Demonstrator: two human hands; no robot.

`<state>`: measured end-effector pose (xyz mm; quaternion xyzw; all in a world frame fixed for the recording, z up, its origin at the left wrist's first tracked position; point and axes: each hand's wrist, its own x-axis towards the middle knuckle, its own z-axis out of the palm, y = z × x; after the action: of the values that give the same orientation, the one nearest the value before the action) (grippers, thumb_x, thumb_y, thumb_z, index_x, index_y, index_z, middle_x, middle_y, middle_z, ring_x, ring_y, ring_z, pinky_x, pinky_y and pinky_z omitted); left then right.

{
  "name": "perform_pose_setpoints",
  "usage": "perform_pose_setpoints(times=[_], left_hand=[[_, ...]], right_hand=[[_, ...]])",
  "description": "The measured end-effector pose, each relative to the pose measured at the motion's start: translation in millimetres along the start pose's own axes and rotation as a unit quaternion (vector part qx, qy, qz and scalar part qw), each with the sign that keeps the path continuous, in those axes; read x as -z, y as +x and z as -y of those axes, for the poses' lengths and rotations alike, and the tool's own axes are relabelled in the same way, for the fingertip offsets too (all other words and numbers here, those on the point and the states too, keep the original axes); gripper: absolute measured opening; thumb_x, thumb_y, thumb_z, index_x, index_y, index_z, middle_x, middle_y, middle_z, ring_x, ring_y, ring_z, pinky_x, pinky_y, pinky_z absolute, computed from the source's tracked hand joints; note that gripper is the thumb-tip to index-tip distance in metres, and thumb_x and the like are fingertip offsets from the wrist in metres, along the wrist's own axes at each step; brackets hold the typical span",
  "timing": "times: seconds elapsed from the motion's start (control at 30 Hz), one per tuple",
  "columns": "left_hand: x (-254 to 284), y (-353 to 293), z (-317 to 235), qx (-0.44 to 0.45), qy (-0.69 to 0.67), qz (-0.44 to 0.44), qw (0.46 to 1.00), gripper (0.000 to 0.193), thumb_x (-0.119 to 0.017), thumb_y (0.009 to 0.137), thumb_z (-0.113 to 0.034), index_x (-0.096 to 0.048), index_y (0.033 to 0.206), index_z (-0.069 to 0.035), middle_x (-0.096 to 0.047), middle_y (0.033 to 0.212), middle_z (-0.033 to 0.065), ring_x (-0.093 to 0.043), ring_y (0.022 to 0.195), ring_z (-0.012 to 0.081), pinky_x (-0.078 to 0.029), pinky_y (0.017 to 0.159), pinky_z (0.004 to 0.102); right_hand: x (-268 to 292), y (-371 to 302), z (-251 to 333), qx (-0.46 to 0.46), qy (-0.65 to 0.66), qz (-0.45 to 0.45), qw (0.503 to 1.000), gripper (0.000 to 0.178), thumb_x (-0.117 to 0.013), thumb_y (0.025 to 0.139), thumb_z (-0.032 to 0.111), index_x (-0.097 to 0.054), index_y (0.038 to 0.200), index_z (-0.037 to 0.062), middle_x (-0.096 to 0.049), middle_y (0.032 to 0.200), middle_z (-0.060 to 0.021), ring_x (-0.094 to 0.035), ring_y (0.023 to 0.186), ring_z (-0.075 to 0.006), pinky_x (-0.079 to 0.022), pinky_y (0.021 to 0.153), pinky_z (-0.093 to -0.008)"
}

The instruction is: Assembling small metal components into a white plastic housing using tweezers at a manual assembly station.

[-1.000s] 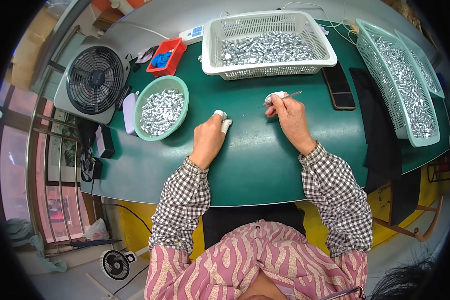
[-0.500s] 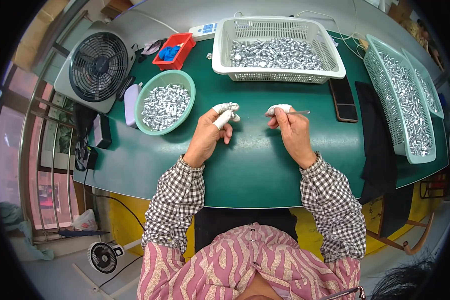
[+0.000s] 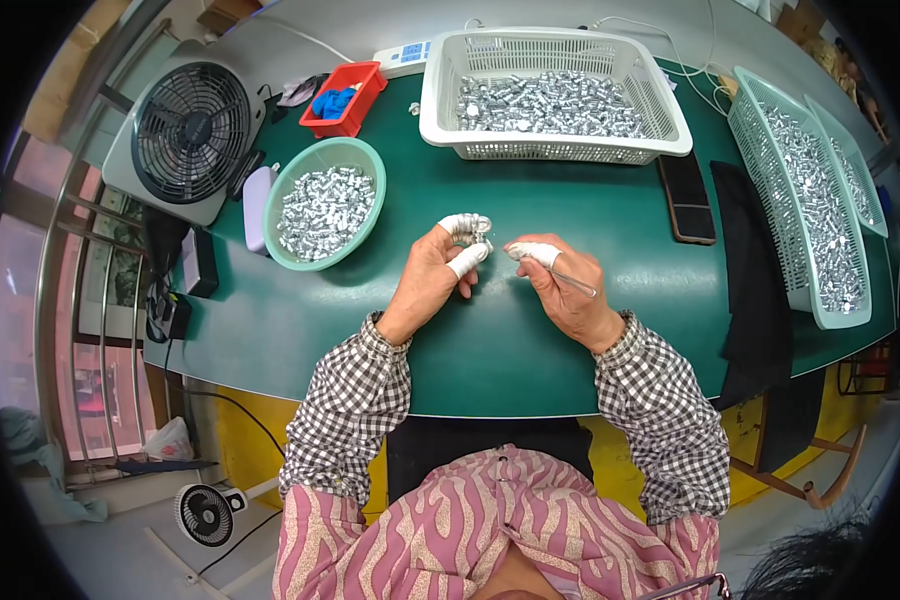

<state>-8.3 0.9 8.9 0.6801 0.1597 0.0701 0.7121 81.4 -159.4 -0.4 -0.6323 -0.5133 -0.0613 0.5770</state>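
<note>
no legible text, fan hub [image 3: 196,127] lettering blurred, white device [image 3: 400,58] markings tiny

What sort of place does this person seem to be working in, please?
Probably a workshop: a white basket and a pale-green basket holding many small metal parts stand on the green table, and the right hand holds a thin tool.

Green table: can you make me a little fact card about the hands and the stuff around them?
Left grip: what looks like a small silvery piece
Right grip: thin metal tool
Round green bowl: silvery parts
White basket: more silvery parts
Red bin: something blue
Far left: big fan
</note>
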Motion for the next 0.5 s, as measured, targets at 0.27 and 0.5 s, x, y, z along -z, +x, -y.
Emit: perform_pose_setpoints(times=[0.27, 0.5], left_hand=[[-0.5, -1.4, 0.7, 0.008, 0.019, 0.029, 0.999, 0.027, -0.057, 0.085, -0.007, -0.05, 0.11, 0.001, -0.057, 0.086, 0.0045, -0.051, 0.06, 0.007, -0.043, 0.048, 0.0188], [-0.7, -1.4, 2.1, 0.013, 0.033, 0.03, 0.999, 0.026, -0.058, 0.085, -0.008, -0.051, 0.109, 0.001, -0.057, 0.085, 0.0035, -0.051, 0.06, 0.0064, -0.043, 0.048, 0.0187]], right_hand=[[-0.9, -0.2, -3.0, 0.012, -0.018, 0.009, 1.0, 0.009, -0.055, 0.085, 0.004, -0.059, 0.09, -0.003, -0.063, 0.089, -0.0123, -0.06, 0.059, -0.0152, -0.048, 0.05, -0.0243], [-1.8, -0.1, -2.1, 0.008, -0.018, 0.014, 1.0, 0.009, -0.055, 0.085, 0.003, -0.059, 0.09, -0.0028, -0.062, 0.089, -0.0119, -0.06, 0.06, -0.0154, -0.048, 0.051, -0.0243]])
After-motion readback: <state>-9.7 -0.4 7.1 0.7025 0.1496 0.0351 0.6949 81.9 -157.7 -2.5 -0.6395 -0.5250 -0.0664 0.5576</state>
